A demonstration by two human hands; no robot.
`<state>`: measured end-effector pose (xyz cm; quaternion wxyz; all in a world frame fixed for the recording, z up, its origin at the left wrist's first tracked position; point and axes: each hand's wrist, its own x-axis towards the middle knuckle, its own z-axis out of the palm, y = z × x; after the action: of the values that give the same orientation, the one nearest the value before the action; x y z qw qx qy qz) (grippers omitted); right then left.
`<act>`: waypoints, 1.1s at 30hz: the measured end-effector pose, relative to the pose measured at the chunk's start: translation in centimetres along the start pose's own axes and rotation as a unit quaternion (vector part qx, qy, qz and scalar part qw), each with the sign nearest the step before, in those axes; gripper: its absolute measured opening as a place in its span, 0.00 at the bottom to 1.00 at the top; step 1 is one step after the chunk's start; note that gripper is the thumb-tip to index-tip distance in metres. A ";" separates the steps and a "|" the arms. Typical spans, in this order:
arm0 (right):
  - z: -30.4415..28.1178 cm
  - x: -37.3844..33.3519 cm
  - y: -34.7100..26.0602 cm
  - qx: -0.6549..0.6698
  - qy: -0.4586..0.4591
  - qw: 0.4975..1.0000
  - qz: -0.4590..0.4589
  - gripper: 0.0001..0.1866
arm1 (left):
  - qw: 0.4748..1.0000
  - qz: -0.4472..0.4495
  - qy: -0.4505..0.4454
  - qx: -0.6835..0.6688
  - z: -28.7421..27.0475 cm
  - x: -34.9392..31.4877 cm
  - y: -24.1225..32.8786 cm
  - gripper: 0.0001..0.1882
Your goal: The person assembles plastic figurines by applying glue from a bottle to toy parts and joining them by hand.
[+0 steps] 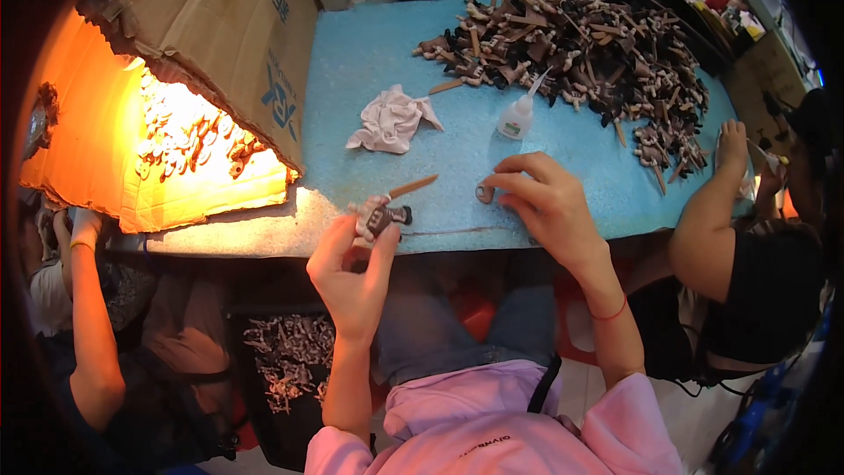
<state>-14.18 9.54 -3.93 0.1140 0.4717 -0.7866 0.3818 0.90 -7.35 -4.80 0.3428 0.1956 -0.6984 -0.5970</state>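
My left hand pinches a small toy figure, pale and dark with an orange blade-like piece sticking up to the right, just above the near table edge. My right hand rests on the blue foam mat, its fingertips on a small round dark part. A small white glue bottle with a long nozzle stands just beyond that hand. A crumpled white cloth lies to the left of the bottle.
A big heap of brown and pale toy parts covers the far right of the mat. A cardboard box lit orange inside holds pale parts at left. People sit on both sides. A bin of grey parts stands below the table.
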 end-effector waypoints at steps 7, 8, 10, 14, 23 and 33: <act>1.1 -0.2 0.2 0.011 -0.009 1.000 -0.014 0.08 | 0.990 -0.050 -0.039 -0.125 0.1 -2.9 0.9 0.09; 0.8 -0.3 -0.5 0.045 0.016 0.998 0.047 0.05 | 0.995 -0.024 -0.043 -0.088 0.1 -3.2 0.7 0.11; -0.7 -0.6 -3.1 0.203 -0.015 0.959 0.196 0.02 | 0.998 0.063 -0.009 0.003 0.6 -3.4 0.6 0.12; -3.0 -2.0 -6.5 0.477 -0.002 0.820 0.316 0.06 | 0.968 0.214 0.033 0.128 1.9 -3.8 0.2 0.18; -2.7 -3.3 -8.7 0.640 -0.030 0.687 0.343 0.09 | 0.929 0.319 0.037 0.182 2.8 -3.9 0.0 0.20; -1.7 -3.2 -9.4 0.621 -0.023 0.709 0.334 0.09 | 0.917 0.342 0.024 0.203 2.5 -3.8 0.5 0.20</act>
<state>-5.02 10.38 0.10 -0.3573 0.1512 -0.4807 0.7864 1.82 -2.92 -5.43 0.4955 0.0247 -0.8203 -0.2844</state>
